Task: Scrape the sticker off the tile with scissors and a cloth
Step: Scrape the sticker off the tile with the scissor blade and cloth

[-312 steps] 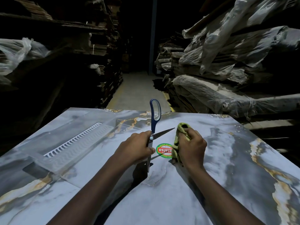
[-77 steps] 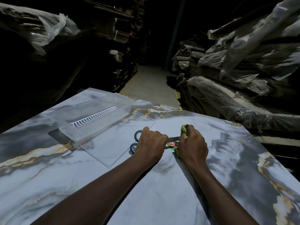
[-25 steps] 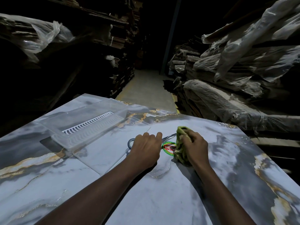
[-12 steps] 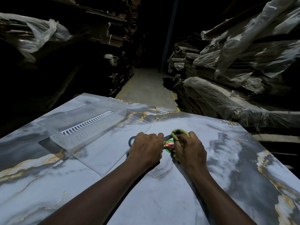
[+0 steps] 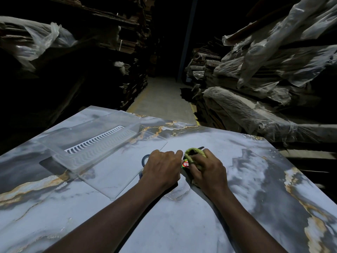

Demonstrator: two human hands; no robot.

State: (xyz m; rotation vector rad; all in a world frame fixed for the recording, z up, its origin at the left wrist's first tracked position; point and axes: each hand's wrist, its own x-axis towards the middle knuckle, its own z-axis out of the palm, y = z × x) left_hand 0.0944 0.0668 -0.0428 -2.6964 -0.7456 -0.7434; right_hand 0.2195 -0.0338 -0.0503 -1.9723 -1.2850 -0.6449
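A grey marbled tile [image 5: 228, 207] with gold veins fills the lower view. My left hand [image 5: 162, 168] grips the blue-handled scissors [image 5: 145, 159], laid low on the tile; only a handle loop and a dark blade tip beyond the cloth show. My right hand [image 5: 207, 170] holds a bunched yellow-green cloth [image 5: 194, 152] pressed on the tile. Between the two hands a sliver of the round red, white and green sticker [image 5: 185, 164] shows; the rest is hidden under my fingers and the cloth.
A clear plastic box [image 5: 82, 154] with a white slotted insert [image 5: 94, 140] sits on the tile's left part, on a clear sheet [image 5: 116, 172]. Beyond the tile a narrow aisle [image 5: 164, 99] runs between dark stacked shelves on the left and plastic-wrapped stacks [image 5: 264, 70] on the right.
My right hand with the cloth has moved left over the sticker, which was mostly visible one second ago. My left hand has stayed on the scissors beside it.
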